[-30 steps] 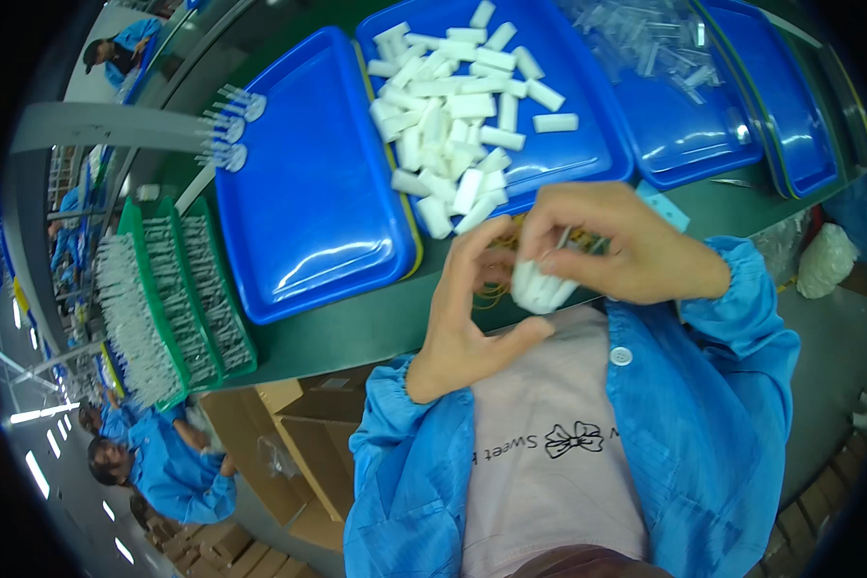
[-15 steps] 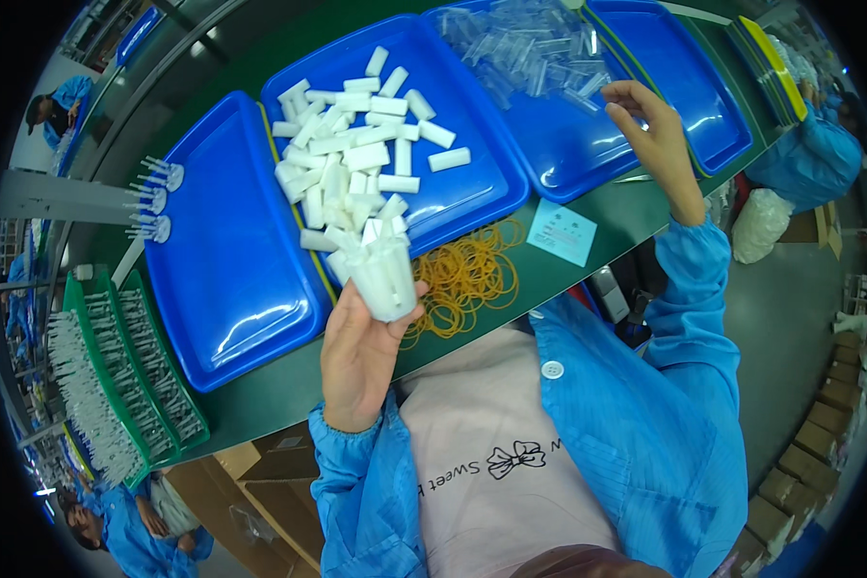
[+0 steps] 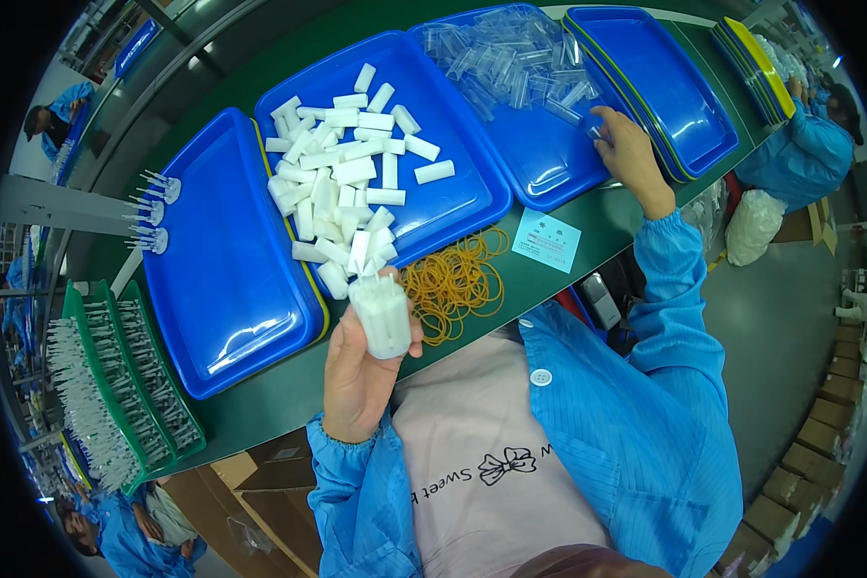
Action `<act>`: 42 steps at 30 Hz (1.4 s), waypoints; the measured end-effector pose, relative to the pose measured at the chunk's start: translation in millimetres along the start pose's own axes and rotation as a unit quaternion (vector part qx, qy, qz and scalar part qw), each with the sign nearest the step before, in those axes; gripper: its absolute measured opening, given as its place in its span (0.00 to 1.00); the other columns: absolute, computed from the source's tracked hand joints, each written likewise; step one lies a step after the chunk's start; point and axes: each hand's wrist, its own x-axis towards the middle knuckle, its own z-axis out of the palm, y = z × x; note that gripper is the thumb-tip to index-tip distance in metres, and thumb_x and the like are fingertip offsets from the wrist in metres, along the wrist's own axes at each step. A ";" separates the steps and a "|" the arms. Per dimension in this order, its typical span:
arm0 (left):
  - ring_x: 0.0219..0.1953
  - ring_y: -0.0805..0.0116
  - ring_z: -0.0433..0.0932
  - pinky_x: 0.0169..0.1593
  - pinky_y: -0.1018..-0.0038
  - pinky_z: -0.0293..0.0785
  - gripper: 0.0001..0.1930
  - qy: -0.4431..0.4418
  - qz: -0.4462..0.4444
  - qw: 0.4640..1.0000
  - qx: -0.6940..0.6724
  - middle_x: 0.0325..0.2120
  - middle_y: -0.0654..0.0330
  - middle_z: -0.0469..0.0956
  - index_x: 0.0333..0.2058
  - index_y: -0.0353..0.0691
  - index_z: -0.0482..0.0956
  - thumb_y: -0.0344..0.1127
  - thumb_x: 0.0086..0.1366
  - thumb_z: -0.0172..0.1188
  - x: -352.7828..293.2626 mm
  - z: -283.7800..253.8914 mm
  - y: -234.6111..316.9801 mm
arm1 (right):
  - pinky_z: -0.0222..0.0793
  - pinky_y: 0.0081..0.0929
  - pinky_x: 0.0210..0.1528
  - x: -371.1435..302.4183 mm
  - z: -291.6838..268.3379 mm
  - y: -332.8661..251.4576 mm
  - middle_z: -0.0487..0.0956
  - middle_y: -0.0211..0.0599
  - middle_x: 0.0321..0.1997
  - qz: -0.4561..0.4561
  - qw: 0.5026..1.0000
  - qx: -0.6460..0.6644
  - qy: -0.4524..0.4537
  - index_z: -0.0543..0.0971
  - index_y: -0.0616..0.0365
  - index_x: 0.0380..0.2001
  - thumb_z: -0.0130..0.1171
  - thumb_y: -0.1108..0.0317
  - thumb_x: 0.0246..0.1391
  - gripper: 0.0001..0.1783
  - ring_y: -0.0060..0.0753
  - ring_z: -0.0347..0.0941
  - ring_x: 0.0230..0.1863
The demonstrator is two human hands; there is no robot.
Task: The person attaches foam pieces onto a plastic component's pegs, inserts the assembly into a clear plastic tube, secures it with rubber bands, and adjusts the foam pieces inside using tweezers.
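Observation:
Near the table's front edge, my left hand (image 3: 354, 371) is wrapped round a white cup-shaped plastic part (image 3: 382, 323), held upright with short thin prongs at its top. Loose white plastic blocks (image 3: 356, 171) lie heaped in the blue tray (image 3: 458, 197) just beyond it. My right hand (image 3: 634, 159) is over the near right part of another blue tray (image 3: 544, 178), thumb and fingers bent together at a small clear plastic piece (image 3: 592, 133); the fingers partly hide it. More clear plastic pieces (image 3: 511, 58) are piled farther back in that tray.
Orange rubber bands (image 3: 458, 289) and a pale blue paper slip (image 3: 546, 241) lie along the front edge. Blue trays stand at the left (image 3: 222, 318) and right (image 3: 669, 96). Green racks (image 3: 130, 385) of pronged parts are far left. A co-worker (image 3: 809, 144) sits at the right.
My right hand has gone from spread fingers to a pinch, staying over the tray with the clear pieces. My left hand has lowered slightly with the white part. The whole view has shifted a little.

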 end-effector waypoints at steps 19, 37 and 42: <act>0.51 0.70 0.68 0.53 0.74 0.66 0.33 -0.010 0.123 0.978 0.170 0.51 0.54 0.67 0.63 0.33 0.50 0.38 0.66 0.54 -2.6 6.6 -7.4 | 0.67 0.25 0.46 -74.8 -37.9 -216.7 0.72 0.39 0.40 -0.173 0.751 0.637 -0.028 0.67 0.64 0.44 0.65 0.72 0.47 0.22 0.28 0.71 0.41; 0.44 0.70 0.71 0.44 0.76 0.72 0.17 -0.004 0.332 0.883 0.331 0.50 0.54 0.64 0.48 0.37 0.66 0.36 0.64 0.56 -3.9 -7.6 -8.2 | 0.66 0.25 0.45 -76.3 -25.8 -224.8 0.74 0.36 0.37 -0.191 0.773 0.604 -0.032 0.70 0.60 0.39 0.69 0.71 0.43 0.21 0.26 0.71 0.40; 0.45 0.70 0.70 0.48 0.74 0.69 0.15 -0.002 0.327 0.902 0.283 0.50 0.53 0.64 0.47 0.37 0.67 0.36 0.65 0.54 -7.8 -7.3 -9.4 | 0.65 0.26 0.48 -80.6 -28.1 -226.7 0.74 0.38 0.38 -0.205 0.713 0.670 0.022 0.70 0.61 0.39 0.69 0.70 0.44 0.21 0.29 0.71 0.41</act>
